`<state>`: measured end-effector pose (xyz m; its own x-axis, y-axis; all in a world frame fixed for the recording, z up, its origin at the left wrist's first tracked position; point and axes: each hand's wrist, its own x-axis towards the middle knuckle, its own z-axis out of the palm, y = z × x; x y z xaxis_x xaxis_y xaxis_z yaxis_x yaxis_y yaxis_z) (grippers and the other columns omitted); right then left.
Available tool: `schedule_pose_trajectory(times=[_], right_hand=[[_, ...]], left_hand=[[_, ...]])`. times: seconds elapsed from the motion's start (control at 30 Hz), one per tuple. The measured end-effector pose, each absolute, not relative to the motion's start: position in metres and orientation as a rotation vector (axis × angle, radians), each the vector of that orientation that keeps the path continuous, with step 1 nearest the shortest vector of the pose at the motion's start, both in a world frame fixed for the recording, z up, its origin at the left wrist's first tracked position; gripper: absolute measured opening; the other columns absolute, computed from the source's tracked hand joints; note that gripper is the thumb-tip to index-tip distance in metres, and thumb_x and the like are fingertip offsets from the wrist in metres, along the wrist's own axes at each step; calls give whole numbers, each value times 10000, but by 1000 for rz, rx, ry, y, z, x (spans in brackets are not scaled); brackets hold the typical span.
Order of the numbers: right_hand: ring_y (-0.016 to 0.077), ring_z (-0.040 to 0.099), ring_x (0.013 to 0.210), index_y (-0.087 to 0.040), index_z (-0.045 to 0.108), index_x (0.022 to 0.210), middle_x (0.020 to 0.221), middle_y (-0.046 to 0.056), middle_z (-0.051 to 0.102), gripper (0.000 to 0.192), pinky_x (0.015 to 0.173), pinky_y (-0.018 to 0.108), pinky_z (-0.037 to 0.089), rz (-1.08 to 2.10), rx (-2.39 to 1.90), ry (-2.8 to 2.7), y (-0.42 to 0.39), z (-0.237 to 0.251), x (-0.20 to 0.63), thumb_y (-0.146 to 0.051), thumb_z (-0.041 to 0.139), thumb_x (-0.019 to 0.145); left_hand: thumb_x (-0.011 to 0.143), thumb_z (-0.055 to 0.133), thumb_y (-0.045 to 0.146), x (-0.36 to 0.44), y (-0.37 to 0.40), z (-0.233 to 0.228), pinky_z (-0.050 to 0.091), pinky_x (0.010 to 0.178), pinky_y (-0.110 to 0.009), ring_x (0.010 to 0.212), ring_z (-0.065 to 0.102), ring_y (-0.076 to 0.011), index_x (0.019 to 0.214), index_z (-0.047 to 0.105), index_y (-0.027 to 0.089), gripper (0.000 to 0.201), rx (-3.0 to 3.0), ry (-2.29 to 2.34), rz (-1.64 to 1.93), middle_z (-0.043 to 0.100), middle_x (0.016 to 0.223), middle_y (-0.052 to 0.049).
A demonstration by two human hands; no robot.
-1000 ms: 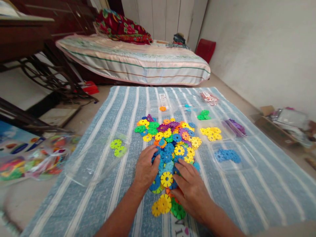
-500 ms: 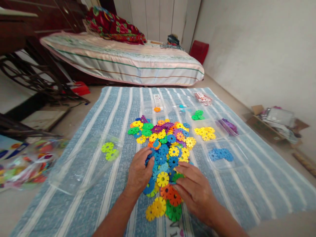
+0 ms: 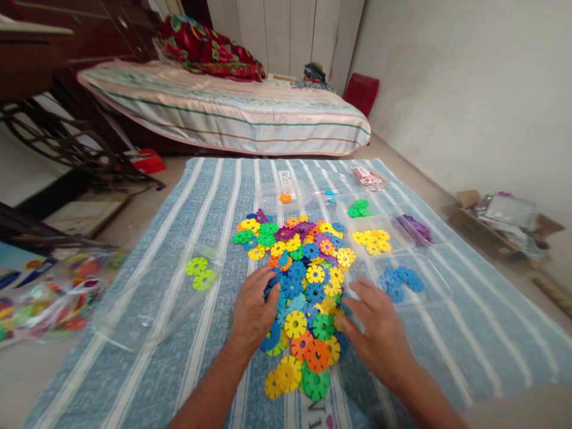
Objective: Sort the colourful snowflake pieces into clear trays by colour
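Note:
Slotted plastic discs point(image 3: 315, 274) in blue, yellow, green, orange and purple lie heaped in front of me. My left hand point(image 3: 254, 304) rests cupped against the pile's left side. Its thumb and forefinger stand apart, with blue discs point(image 3: 292, 286) beside them; the other fingers are partly hidden. At the pile's right edge, my right hand point(image 3: 375, 325) has its fingers spread and slightly blurred, near a yellow disc point(image 3: 331, 350). To its upper right sits a clear tray point(image 3: 440, 286) with several loose blue discs point(image 3: 397, 283) in it.
Behind that tray, clear containers hold yellow discs point(image 3: 372, 241), green discs point(image 3: 359, 208) and purple pieces point(image 3: 415, 229). An orange disc point(image 3: 285, 198) lies in a container at the back. Two lime discs point(image 3: 204, 279) sit in a clear container at left. A striped cloth point(image 3: 170, 381) covers the table.
My right hand has moved right from the heap, its fingers opening wider. The blue discs in the clear tray are arranged differently. My left hand has stayed in place.

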<state>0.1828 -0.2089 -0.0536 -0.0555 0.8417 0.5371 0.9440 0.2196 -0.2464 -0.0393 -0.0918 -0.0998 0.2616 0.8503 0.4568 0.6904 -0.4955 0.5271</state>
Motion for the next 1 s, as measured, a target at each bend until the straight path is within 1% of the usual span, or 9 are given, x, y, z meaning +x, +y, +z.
schedule_pose_trajectory(times=[0.07, 0.17, 0.33, 0.5, 0.57, 0.67, 0.8, 0.9, 1.0], right_hand=[[333, 436, 1226, -171, 629, 974, 1211, 139, 571, 235, 949, 520, 437, -95, -1686, -1984, -208, -56, 164, -222, 667, 748], [365, 390, 1255, -151, 635, 979, 1260, 157, 543, 318, 977, 555, 400, 47, -1751, -2029, -208, -57, 148, -192, 714, 674], [325, 378, 1270, -153, 626, 973, 1263, 145, 534, 317, 1024, 523, 374, 130, -1695, -1970, -209, -63, 144, -102, 674, 664], [245, 464, 1201, -211, 625, 821, 1091, 67, 623, 210, 1030, 448, 395, 203, -1534, -1859, -205, -67, 148, -46, 600, 693], [218, 517, 1142, -223, 619, 756, 1020, 47, 646, 159, 1002, 413, 425, 259, -1508, -1821, -203, -64, 153, -70, 595, 722], [198, 566, 1063, -221, 626, 737, 963, 43, 661, 101, 947, 373, 461, 301, -1533, -1761, -195, -55, 165, -124, 604, 760], [183, 615, 930, -218, 630, 710, 896, 42, 674, 116, 847, 340, 492, 201, -1533, -1802, -163, -36, 194, -186, 576, 808], [207, 637, 851, -204, 631, 691, 824, 61, 683, 145, 803, 362, 497, -61, -1547, -1711, -118, -15, 226, -225, 555, 813], [244, 648, 836, -184, 664, 763, 820, 85, 698, 127, 791, 393, 496, -329, -1612, -1498, -78, 3, 253, -294, 600, 778]], left_hand=[[856, 483, 288, -40, -92, -100, 483, 960, -402, 1072, 601, -230, 980, 623, 161, 226, 2311, 1446, 1048, 663, 1103, -110], [858, 483, 290, -40, -91, -100, 487, 955, -399, 1065, 605, -227, 982, 623, 163, 225, 2310, 1458, 1045, 666, 1098, -106], [859, 484, 301, -41, -89, -102, 489, 951, -402, 1052, 609, -236, 976, 625, 151, 237, 2332, 1446, 1066, 665, 1092, -119], [861, 482, 313, -42, -86, -102, 497, 938, -399, 1037, 615, -237, 978, 621, 152, 243, 2367, 1437, 1085, 669, 1073, -118], [864, 476, 319, -42, -86, -102, 507, 925, -394, 1027, 621, -234, 978, 619, 154, 246, 2388, 1430, 1087, 669, 1074, -120], [866, 469, 327, -43, -85, -101, 516, 913, -392, 1024, 625, -232, 977, 618, 161, 249, 2411, 1425, 1095, 672, 1079, -116], [864, 465, 339, -44, -85, -102, 519, 908, -398, 1021, 628, -237, 969, 622, 165, 257, 2399, 1446, 1077, 677, 1071, -112], [861, 464, 342, -44, -85, -102, 515, 915, -398, 1030, 623, -238, 962, 623, 164, 259, 2385, 1461, 1065, 674, 1077, -115], [859, 463, 335, -44, -85, -102, 515, 915, -393, 1036, 622, -231, 972, 617, 177, 248, 2378, 1466, 1054, 674, 1087, -103]])
